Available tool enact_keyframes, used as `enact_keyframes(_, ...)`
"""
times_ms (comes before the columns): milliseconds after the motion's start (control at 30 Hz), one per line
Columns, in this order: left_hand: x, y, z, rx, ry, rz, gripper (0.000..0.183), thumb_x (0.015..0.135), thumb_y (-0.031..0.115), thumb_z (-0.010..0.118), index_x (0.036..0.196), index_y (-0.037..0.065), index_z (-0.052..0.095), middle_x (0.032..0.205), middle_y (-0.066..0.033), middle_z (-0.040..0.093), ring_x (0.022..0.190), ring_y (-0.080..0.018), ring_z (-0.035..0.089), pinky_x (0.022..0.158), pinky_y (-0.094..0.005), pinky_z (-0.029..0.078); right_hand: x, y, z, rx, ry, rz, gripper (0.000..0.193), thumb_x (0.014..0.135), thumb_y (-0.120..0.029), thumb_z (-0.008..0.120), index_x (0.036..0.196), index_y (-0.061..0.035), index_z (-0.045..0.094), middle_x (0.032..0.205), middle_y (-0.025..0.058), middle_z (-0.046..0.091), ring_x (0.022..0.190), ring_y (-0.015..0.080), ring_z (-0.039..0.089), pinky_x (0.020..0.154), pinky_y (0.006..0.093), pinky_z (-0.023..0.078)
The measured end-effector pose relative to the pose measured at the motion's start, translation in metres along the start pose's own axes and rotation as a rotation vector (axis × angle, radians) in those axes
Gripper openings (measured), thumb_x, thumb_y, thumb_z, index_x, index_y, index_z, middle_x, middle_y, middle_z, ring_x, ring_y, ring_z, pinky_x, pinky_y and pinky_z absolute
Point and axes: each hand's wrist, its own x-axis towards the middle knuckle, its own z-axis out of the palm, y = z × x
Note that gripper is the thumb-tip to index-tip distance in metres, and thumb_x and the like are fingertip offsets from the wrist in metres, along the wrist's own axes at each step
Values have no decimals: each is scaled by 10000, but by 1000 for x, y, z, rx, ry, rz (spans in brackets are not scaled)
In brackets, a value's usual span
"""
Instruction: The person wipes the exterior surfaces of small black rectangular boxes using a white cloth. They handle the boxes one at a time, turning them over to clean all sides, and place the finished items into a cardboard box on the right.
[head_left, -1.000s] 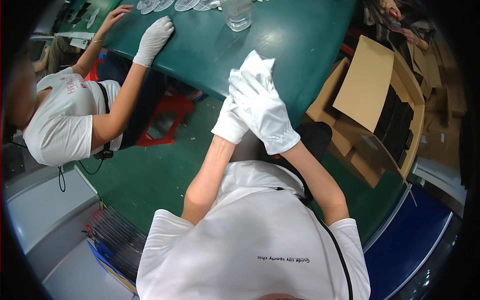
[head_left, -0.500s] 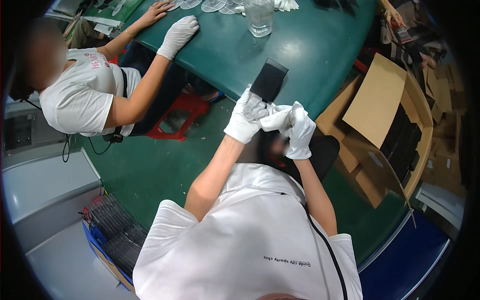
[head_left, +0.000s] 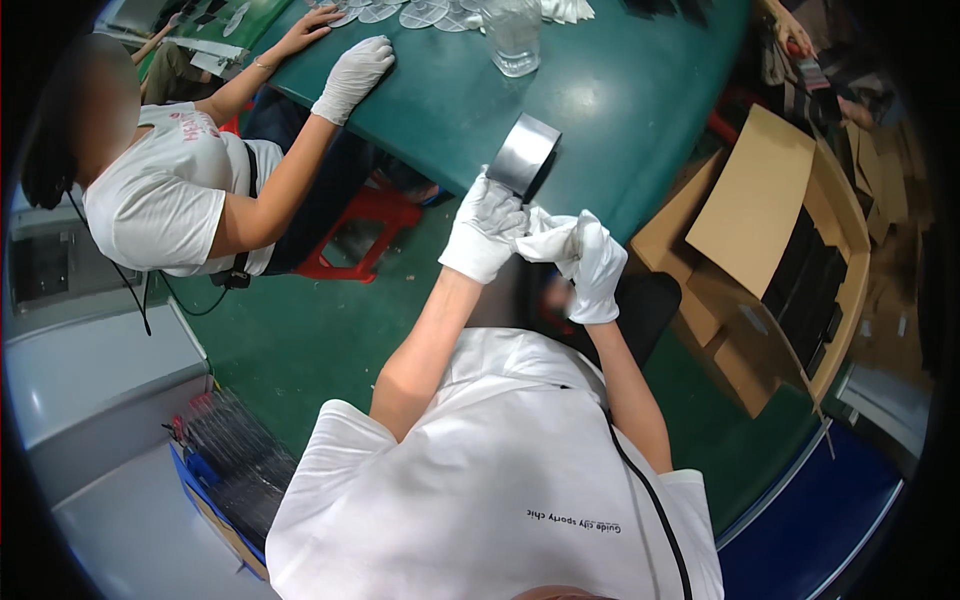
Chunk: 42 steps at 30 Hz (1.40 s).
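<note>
My left hand, in a white glove, grips the near end of a dark, glossy rectangular panel, which tilts over the table edge and reflects light off its face. My right hand, also gloved, is closed on a bunched white cloth. The cloth reaches across to the fingers of my left hand, just below the panel. Whether the cloth touches the panel, I cannot tell.
On the green table stand a clear plastic cup and several clear round discs. A co-worker's gloved hand rests at the left edge. To the right sits an open cardboard box holding dark pieces; a red stool is at left.
The panel has turned in my left hand, its face going from dark to bright with reflection. Both hands have shifted only slightly.
</note>
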Motion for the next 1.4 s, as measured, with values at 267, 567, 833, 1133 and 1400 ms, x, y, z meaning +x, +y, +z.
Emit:
enact_keyframes(267, 39, 105, 3, 132, -51, 140, 448, 1009, 508, 510, 727, 159, 497, 512, 58, 280, 440, -80, 288, 466, -232, 268, -8, 0, 2, 25, -5, 34, 453, 737, -23, 763, 1154, 9, 591, 809, 126, 622, 696, 318, 652, 621, 379, 533)
enact_keyframes(567, 35, 95, 5, 266, 15, 237, 478, 1001, 506, 537, 1239, 94, 490, 547, 64, 327, 440, -55, 325, 478, -216, 292, -7, -4, 3, 313, -24, 288, 180, 1010, -141, 517, 1004, 13, 610, 687, 97, 594, 517, 222, 522, 506, 330, 420)
enact_keyframes(833, 34, 94, 10, 317, 90, 261, 329, 1001, 401, 600, 1142, 112, 534, 551, 80, 340, 438, -40, 320, 474, -209, 280, 9, -26, 2, 277, 75, 271, 402, 1045, -229, 437, 788, 14, 628, 559, 76, 534, 476, 183, 456, 500, 329, 380)
enact_keyframes(1133, 33, 85, 15, 448, 145, 324, 214, 1006, 332, 610, 1104, 147, 567, 570, 89, 371, 448, -42, 309, 476, -220, 272, -1, -12, 0, 298, -6, 285, 274, 1045, -131, 459, 982, 25, 676, 627, 72, 564, 495, 165, 454, 502, 323, 395)
enact_keyframes(1400, 32, 84, 19, 490, 164, 335, 310, 1009, 436, 572, 1150, 161, 545, 580, 92, 383, 448, -40, 319, 467, -222, 261, -7, -7, 3, 253, -4, 315, 306, 1025, -196, 491, 930, 51, 644, 627, 103, 543, 545, 216, 516, 529, 350, 420)
